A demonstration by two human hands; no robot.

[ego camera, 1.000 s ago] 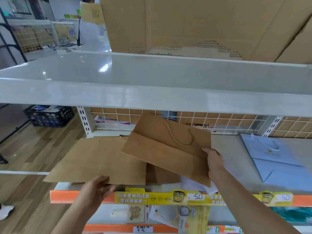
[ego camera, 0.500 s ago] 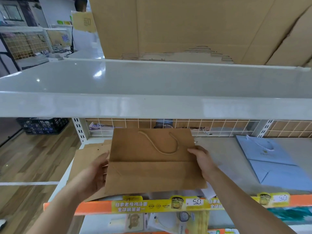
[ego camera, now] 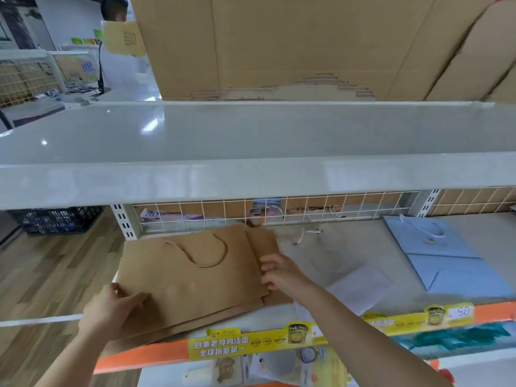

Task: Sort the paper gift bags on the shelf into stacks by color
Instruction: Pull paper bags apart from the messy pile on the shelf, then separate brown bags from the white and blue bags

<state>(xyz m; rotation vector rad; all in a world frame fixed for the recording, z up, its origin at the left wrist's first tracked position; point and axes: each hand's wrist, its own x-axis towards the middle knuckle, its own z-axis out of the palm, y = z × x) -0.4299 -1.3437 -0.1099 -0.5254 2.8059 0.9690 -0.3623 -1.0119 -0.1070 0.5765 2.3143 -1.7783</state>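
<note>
We are looking at a store shelf (ego camera: 349,241) of pale grey metal with a wire grid (ego camera: 279,210) at the back, a glossy upper shelf (ego camera: 251,141) above it and cardboard (ego camera: 279,46) standing on that. An orange price strip (ego camera: 145,356) with yellow labels runs along the front edge. On the shelf's left end lies a flat stack of brown bags (ego camera: 190,275), plain kraft paper, the top one showing a twisted cord handle curved across its face; lower bags peek out at its right and front edges. Our left hand (ego camera: 111,311) rests on the stack's near left corner, thumb laid on top and fingers spread, seemingly under the edge. Our right hand (ego camera: 282,272) touches the stack's right edge, fingers loosely bent and apart, not clearly gripping. Just right of those fingers lies a white bag (ego camera: 335,269), blurred. Well right of it lies a blue bag (ego camera: 446,255) with a white cord handle, flat.
</note>
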